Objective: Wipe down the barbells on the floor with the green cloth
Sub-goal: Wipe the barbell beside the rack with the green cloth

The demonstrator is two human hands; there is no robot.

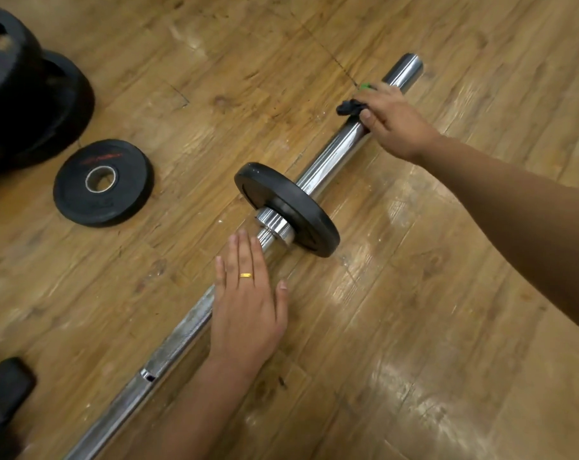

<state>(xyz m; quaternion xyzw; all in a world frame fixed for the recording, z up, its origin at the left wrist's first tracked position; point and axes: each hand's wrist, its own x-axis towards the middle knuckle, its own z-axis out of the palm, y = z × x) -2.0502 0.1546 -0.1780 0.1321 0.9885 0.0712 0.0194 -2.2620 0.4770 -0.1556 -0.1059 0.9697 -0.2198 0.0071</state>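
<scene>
A chrome barbell (334,154) lies diagonally on a wooden floor (430,343), seen from above. The right hand (394,122) curls over the thick sleeve near the bar's far end and grips a bunched cloth (366,85) against it; only a green edge and a dark fold show beyond the fingers. The left hand (248,307) rests flat on the thin shaft, fingers straight, holding nothing. A black weight plate (291,207) sits on the bar between the hands. A loose plate (102,182) and stacked plates (26,94) lie to the left.
</scene>
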